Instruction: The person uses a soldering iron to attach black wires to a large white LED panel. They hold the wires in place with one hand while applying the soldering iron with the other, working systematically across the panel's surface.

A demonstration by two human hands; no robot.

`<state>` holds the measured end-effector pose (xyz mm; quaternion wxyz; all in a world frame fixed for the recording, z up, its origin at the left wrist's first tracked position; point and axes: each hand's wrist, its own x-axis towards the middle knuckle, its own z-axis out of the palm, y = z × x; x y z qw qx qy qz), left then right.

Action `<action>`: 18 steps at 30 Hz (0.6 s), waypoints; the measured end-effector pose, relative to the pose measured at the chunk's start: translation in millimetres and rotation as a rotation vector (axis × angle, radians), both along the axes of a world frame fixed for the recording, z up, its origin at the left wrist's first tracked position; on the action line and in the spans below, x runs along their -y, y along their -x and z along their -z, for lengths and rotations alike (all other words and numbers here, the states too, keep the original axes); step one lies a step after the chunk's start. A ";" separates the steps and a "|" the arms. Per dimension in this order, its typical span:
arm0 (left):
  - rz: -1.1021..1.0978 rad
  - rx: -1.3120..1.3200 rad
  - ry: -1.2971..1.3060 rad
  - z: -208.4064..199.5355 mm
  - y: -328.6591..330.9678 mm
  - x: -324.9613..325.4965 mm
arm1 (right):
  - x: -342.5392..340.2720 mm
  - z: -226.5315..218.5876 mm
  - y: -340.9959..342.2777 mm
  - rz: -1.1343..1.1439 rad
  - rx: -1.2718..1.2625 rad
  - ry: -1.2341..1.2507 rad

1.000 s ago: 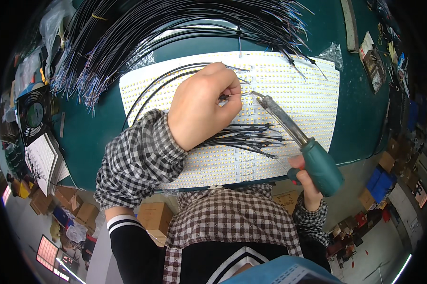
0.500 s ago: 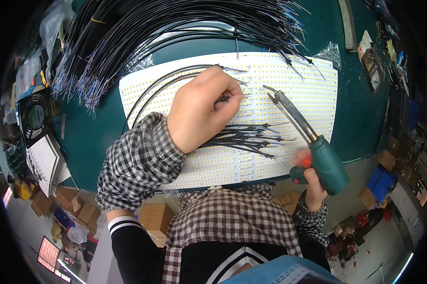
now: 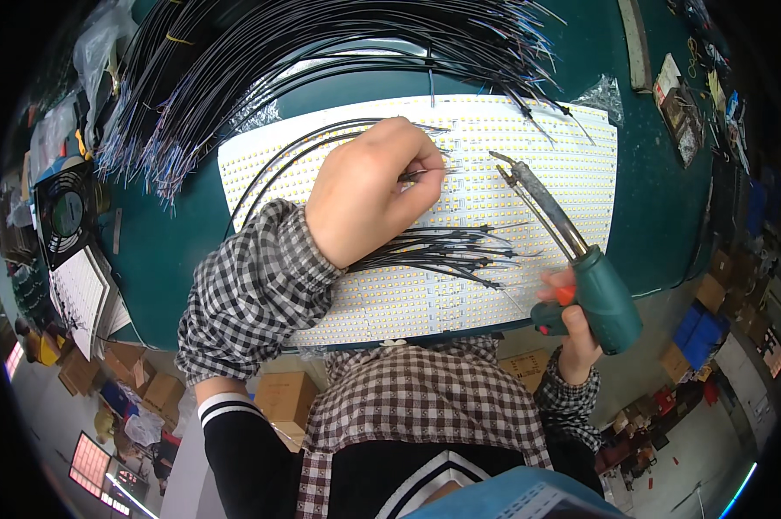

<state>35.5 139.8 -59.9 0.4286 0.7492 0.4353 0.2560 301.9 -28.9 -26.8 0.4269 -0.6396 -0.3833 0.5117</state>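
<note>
My left hand is closed over the middle of a white LED panel, its thumb and forefinger pinching a black cable close to the thin wire end. Gripped by the handle in my right hand is a green soldering gun. Its metal tip points up and left above the panel, a short way right of my left hand. Two black cables curve across the panel's upper left. Below my left hand lies a bunch of black cables with thin wire ends facing right.
A large heap of black cables with stripped wire ends covers the far side of the green table. At the left are a black fan and a stack of papers. A small tray lies far right.
The soldering gun's tip has shifted slightly up and right, away from my left hand. My left hand keeps its pinch in nearly the same place.
</note>
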 end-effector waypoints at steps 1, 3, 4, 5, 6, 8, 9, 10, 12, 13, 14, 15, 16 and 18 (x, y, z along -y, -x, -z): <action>-0.014 -0.014 -0.012 -0.9 -2.0 1.2 | 0.1 0.1 0.5 0.005 0.000 -0.002; -0.044 -0.039 -0.034 -1.1 -5.4 3.7 | 0.7 -0.1 1.4 0.008 0.005 0.000; -0.044 -0.043 -0.056 0.6 -6.4 4.5 | 1.1 0.2 0.5 -0.021 0.013 -0.003; -0.046 -0.046 -0.077 3.3 -7.0 5.5 | 1.1 0.1 -1.3 -0.051 0.021 -0.006; -0.047 -0.050 -0.099 4.8 -7.4 6.1 | 1.2 -0.1 -3.0 -0.081 0.029 -0.009; -0.060 -0.057 -0.094 3.7 -8.8 6.6 | 3.7 2.3 -5.6 -0.087 0.041 -0.027; -0.065 -0.061 -0.091 3.2 -9.4 6.7 | 5.3 3.7 -6.2 -0.089 0.046 -0.037; -0.067 -0.060 -0.095 3.2 -9.8 6.8 | 6.4 4.3 -6.2 -0.083 0.047 -0.036; -0.068 -0.056 -0.101 3.7 -10.2 7.0 | 8.6 5.6 -5.6 -0.071 0.049 -0.034; -0.066 -0.059 -0.099 3.9 -10.2 6.8 | 9.5 8.2 -8.2 -0.104 0.067 -0.052; -0.064 -0.063 -0.097 3.7 -9.9 6.2 | 9.9 11.6 -13.2 -0.138 0.084 -0.070; -0.062 -0.067 -0.095 3.3 -9.7 5.8 | 10.1 13.3 -15.8 -0.172 0.101 -0.088; -0.062 -0.072 -0.095 2.8 -9.6 5.7 | 9.0 11.4 -13.7 -0.154 0.090 -0.067; -0.062 -0.082 -0.098 2.3 -9.9 5.7 | 5.9 6.7 -8.4 -0.117 0.069 -0.027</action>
